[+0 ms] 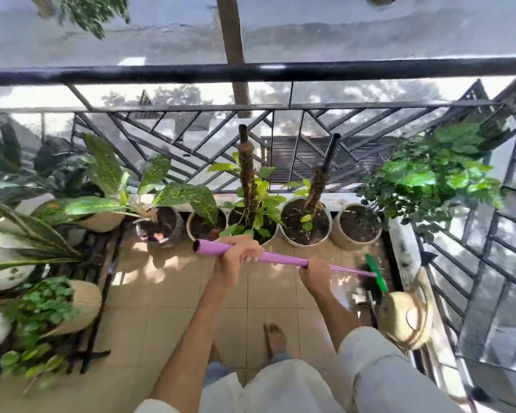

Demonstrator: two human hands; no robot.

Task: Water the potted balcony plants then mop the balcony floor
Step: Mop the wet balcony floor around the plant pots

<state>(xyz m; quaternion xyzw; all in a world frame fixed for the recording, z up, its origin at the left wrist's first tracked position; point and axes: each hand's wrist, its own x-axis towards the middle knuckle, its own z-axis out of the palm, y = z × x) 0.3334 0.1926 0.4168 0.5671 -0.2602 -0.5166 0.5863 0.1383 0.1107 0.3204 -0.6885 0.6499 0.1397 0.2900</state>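
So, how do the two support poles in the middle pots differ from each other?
The left pole is brown and fibrous up to its tip; the right pole ends in a bare black tube. The left pole stands nearly upright among many yellow-green leaves; the right pole leans right and has few leaves. Both rise from round soil-filled pots by the railing.

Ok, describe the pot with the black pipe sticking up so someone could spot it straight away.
Look along the black metal balcony railing to the row of round pots at its foot. It is the white pot second from the right end. Only its moss-covered stake ends in a bare black pipe, with few leaves at its base.
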